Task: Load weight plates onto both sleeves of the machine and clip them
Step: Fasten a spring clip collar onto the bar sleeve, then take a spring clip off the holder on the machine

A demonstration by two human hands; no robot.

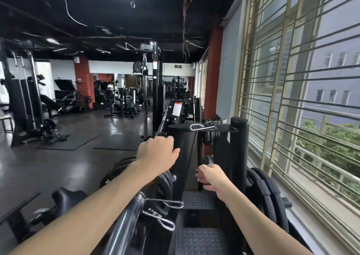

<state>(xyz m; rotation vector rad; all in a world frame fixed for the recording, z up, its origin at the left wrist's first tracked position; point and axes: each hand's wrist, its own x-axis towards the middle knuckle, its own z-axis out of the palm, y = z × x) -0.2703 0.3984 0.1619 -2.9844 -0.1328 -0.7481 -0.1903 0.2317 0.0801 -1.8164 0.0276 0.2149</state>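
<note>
One view, head cam: left hand (157, 153) closed over frame upright, right hand (211, 177) loosely curled, empty. Spare spring clip (200, 126) on shelf (218, 129), up and ahead, nearer right hand. Near sleeve (124, 223) already plated, clipped (165, 222).

Out to the right we've got a big barred window (303, 91), green treetops (329, 143) below it and a grey building (339, 75) beyond. A red pillar (214, 73) stands by the window wall, another red pillar (83, 81) further left. Across the glossy dark floor (58, 157) we see a cable machine (21, 91) at far left, and black floor mats (70, 141) near it. Overhead, we've got a black ceiling (116, 21) strung with loose cables. Way back, a person (110, 91) among the machines, too small to make out.
</note>
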